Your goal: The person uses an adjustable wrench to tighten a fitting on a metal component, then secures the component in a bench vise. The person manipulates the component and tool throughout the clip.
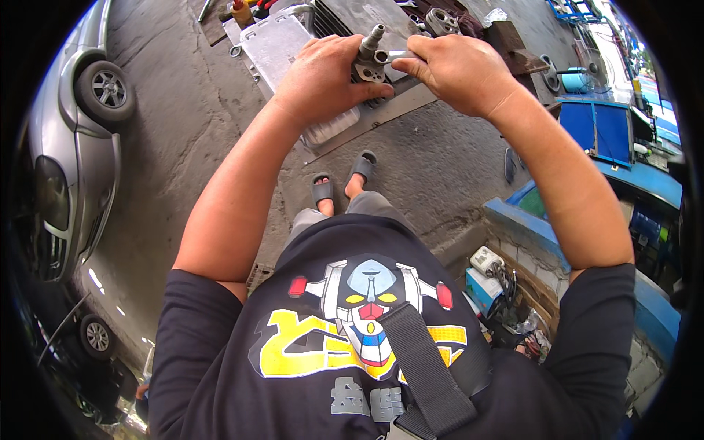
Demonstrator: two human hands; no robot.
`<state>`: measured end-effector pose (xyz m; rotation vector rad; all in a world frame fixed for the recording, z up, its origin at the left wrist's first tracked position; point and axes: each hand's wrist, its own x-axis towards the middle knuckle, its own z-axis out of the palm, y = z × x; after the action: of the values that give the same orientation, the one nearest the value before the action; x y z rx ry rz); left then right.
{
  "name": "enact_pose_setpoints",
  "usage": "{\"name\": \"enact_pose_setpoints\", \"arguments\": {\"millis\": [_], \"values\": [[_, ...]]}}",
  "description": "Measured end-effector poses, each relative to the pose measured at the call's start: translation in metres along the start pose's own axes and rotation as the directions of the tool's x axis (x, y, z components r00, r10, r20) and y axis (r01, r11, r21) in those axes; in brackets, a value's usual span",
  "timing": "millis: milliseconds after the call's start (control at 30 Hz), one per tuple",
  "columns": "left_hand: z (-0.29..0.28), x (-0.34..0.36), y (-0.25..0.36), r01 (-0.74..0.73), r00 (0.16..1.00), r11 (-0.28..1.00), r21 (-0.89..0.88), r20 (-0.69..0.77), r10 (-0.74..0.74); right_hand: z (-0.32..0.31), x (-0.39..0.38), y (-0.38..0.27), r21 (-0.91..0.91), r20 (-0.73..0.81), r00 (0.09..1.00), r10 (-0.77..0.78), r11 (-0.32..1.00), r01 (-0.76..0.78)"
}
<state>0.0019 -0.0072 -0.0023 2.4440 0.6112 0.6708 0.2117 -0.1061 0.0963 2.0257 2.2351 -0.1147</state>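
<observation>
My left hand (326, 79) is closed round a grey metal fitting (369, 71), its thumb along the near side. The fitting has a stepped, pipe-like tip pointing up and away, and a flange with holes. From the other side my right hand (466, 73) grips a short silver wrench (398, 55), whose ring end meets the fitting; the rest of the tool is hidden in the fist. Both hands are above the near edge of a work table, over a flat silver metal part (275, 44) like a radiator or cooler.
A silver car (70, 147) stands at the left. More metal parts (442, 22) and a rusty block (510, 44) lie at the table's far right. A blue-rimmed bin (524, 220) and a box with cables (484, 290) are at my right. My sandalled feet (359, 172) stand on concrete.
</observation>
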Motion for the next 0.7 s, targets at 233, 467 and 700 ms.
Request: {"name": "enact_pose_setpoints", "arguments": {"millis": [233, 467, 700], "values": [[-0.004, -0.001, 0.0, 0.018, 1.0, 1.0, -0.024, 0.015, -0.018, 0.001, -0.017, -0.044, 0.085, -0.054, 0.959, 0.277, 0.958, -0.272], [0.001, -0.002, -0.003, 0.128, 0.992, 0.992, -0.014, 0.008, -0.128, -0.043, -0.044, 0.025, 0.47, -0.166, 0.968, 0.187, 0.878, -0.089], [-0.001, -0.011, 0.003, 0.122, 0.989, 0.973, 0.196, -0.105, -0.103, 0.131, -0.128, 0.063, 0.787, 0.39, 0.698, 0.601, 0.176, -0.592]]}}
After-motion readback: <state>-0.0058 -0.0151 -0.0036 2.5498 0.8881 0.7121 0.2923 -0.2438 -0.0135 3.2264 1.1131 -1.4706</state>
